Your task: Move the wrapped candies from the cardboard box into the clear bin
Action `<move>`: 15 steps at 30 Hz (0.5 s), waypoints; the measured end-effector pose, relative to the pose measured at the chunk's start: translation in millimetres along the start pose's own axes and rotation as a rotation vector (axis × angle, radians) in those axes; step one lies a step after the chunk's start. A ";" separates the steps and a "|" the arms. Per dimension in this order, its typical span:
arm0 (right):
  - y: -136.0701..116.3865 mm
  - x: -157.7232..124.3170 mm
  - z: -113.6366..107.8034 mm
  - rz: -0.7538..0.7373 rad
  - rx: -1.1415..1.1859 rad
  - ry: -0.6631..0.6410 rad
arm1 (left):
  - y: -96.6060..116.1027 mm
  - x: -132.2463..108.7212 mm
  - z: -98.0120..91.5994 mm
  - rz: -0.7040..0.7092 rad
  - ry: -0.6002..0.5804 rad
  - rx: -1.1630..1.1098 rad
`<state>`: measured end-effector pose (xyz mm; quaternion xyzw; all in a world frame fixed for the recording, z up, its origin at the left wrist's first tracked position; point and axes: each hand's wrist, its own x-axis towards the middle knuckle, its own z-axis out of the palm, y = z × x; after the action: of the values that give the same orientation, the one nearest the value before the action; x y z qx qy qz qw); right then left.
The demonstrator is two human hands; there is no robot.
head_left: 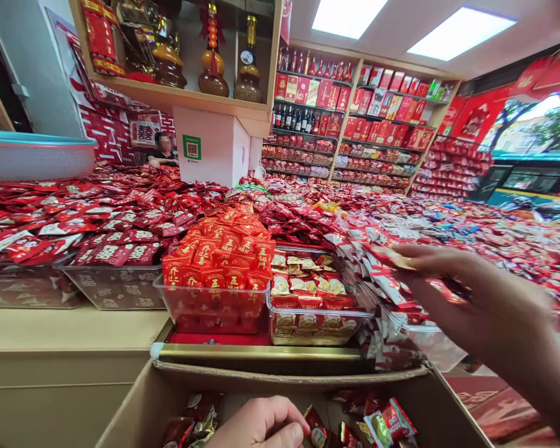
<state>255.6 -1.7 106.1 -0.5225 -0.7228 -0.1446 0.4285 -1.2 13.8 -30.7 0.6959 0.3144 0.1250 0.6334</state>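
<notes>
My left hand is low inside an open cardboard box, its thumb and forefinger closed together; what lies between them, if anything, is hidden. Right beside its fingertips is a small dark red wrapped sweet. Other wrapped sweets lie in the box, among them a red and green packet. My right hand, smeared by motion, reaches over the heaped red and white packets on the right. A pale shape shows at its fingertips, too blurred to tell whether it is held.
Clear plastic tubs stand behind the box: one of red-orange packets, one of gold and red durian sweets. More tubs line the left counter. Above hangs a bottle cabinet. A person is at the back left.
</notes>
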 end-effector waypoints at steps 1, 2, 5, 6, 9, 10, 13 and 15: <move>1.7 17.1 8.9 -0.068 -0.052 -0.023 | 0.2 -0.6 -0.6 0.014 0.002 0.037; 3.6 32.5 19.8 -0.129 -0.106 -0.076 | 0.9 -1.5 -1.2 0.025 0.007 0.079; 8.7 64.5 57.7 -0.196 -0.294 -0.342 | 4.9 -4.1 -5.2 0.044 0.086 0.286; 10.2 70.6 69.5 -0.208 -0.364 -0.425 | 5.8 -4.4 -7.5 0.060 0.138 0.381; 14.1 79.9 95.1 -0.250 -0.491 -0.556 | 3.0 -2.7 -16.6 0.145 0.247 0.643; 15.0 80.8 99.5 -0.261 -0.500 -0.574 | 0.1 -1.5 -19.8 0.173 0.246 0.705; 15.2 79.4 102.0 -0.286 -0.465 -0.598 | -12.7 1.9 -27.6 0.231 0.166 0.852; 12.4 76.0 99.3 -0.308 -0.377 -0.608 | -21.6 3.3 -30.4 0.263 0.144 0.921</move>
<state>213.5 116.7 103.0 -0.4964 -0.8476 -0.1760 0.0643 -22.1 40.2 -47.1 0.9274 0.2895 0.0995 0.2148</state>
